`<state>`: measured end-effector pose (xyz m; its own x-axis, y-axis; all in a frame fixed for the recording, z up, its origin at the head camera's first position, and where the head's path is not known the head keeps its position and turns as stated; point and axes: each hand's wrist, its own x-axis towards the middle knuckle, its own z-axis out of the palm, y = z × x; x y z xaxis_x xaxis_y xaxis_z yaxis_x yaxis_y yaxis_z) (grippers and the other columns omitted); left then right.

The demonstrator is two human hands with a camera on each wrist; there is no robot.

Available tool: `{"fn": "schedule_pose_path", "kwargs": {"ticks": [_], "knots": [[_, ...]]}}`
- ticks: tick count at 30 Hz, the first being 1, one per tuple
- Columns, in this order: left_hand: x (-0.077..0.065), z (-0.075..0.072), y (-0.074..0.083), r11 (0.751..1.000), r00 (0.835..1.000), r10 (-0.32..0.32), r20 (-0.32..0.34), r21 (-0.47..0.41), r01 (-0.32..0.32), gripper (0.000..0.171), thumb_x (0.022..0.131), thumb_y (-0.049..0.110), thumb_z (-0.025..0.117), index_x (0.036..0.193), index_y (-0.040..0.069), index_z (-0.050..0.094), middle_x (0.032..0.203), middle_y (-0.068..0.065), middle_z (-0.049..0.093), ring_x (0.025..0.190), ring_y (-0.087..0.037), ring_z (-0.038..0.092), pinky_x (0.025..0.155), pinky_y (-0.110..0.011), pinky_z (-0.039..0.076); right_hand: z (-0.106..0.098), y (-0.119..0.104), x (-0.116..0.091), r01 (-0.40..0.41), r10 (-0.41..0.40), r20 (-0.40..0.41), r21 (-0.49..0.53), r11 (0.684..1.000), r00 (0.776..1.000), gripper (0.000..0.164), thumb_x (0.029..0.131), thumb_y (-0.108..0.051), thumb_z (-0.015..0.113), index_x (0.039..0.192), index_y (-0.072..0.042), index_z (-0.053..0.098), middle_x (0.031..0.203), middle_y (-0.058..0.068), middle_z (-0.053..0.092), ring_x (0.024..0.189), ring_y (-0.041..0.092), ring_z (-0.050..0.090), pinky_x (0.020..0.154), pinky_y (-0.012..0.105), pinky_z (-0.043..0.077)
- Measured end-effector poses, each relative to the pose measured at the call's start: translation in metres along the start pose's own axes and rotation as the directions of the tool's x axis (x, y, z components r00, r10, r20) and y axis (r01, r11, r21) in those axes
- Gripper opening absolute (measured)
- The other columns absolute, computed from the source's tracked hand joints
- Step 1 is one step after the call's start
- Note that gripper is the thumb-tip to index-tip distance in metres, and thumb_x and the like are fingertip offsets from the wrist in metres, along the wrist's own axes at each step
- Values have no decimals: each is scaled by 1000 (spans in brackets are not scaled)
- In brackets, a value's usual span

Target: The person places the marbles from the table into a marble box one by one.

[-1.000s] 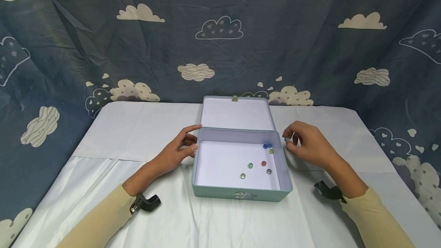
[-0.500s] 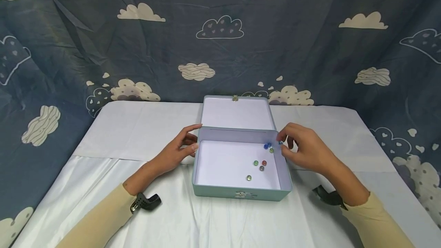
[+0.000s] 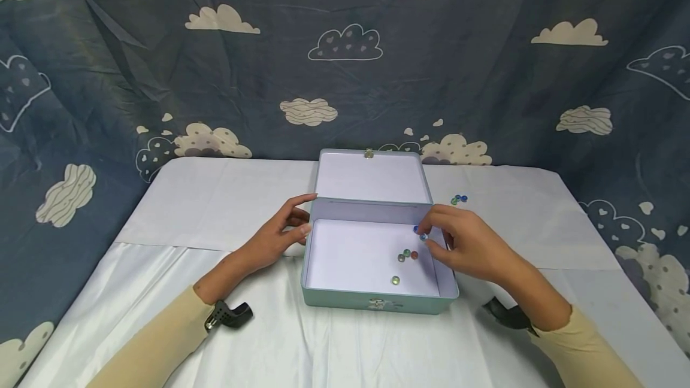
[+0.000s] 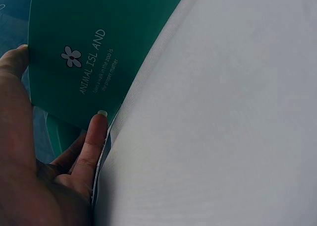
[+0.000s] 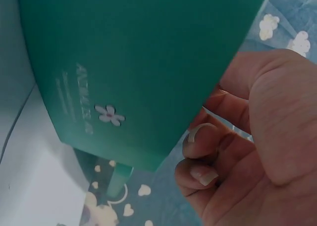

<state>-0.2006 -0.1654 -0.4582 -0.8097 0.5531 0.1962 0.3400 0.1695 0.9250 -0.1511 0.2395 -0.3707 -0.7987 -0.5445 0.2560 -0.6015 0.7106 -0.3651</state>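
Observation:
A light green tin box (image 3: 372,302) with a pale lilac inside stands on the cloth, its lid (image 3: 369,175) folded back. My left hand (image 3: 266,241) rests against the box's left side, index fingertip at the back corner and thumb lower on the wall. In the left wrist view, that green wall (image 4: 89,18) carries a white flower and lettering. Over the right wall reaches my right hand (image 3: 469,241), a clear bluish marble (image 3: 423,236) pinched at its fingertips. Inside lie a blue marble (image 3: 416,229), a red marble (image 3: 414,255) and several greenish or grey marbles (image 3: 396,280).
A small cluster of marbles (image 3: 458,199), blue and green, sits on the white cloth (image 3: 517,220) behind my right hand. Beyond the table hangs a dark curtain (image 3: 259,82) with cloud prints.
My right hand has carried the marble leftward from beside the box to over its inside. The marbles in the box have rolled. Outside marbles have come into sight. My left hand stays put.

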Motion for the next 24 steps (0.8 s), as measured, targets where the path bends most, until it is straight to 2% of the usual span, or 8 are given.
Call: {"fn": "schedule_pose_path", "kwargs": {"ticks": [5,13,18,24], "knots": [[0,0,-1,1000,1000,3,-1,5,-3,60,112,21,56,166,27,32,138,-24,55,117,-34,63,89,-43,63,3,-3,1,-3,3,9,-3,1000,1000,27,86,0,82,102,-21,76,102,-10,69,68,7,53,56,21,50],[0,1,-1,1000,1000,-3,-5,1,3,60,112,23,58,166,30,32,137,-24,55,116,-32,63,88,-42,63,5,-2,1,20,-20,-13,-25,999,1000,26,86,-1,83,105,-19,77,106,-4,71,72,6,54,59,22,51],[0,1,-1,1000,1000,-4,-6,1,4,60,112,24,58,166,32,32,138,-22,55,116,-31,64,88,-42,63,3,-1,1,20,-20,-26,-15,1000,999,26,87,-1,83,104,-19,77,106,-6,70,68,5,51,56,21,50],[-1,1,0,1000,1000,-11,-2,0,11,60,112,25,58,165,34,32,138,-22,55,117,-31,64,88,-42,63,-2,11,0,35,-36,-109,-16,999,993,28,86,2,81,104,-19,75,102,-7,68,65,6,50,53,21,46]]}}
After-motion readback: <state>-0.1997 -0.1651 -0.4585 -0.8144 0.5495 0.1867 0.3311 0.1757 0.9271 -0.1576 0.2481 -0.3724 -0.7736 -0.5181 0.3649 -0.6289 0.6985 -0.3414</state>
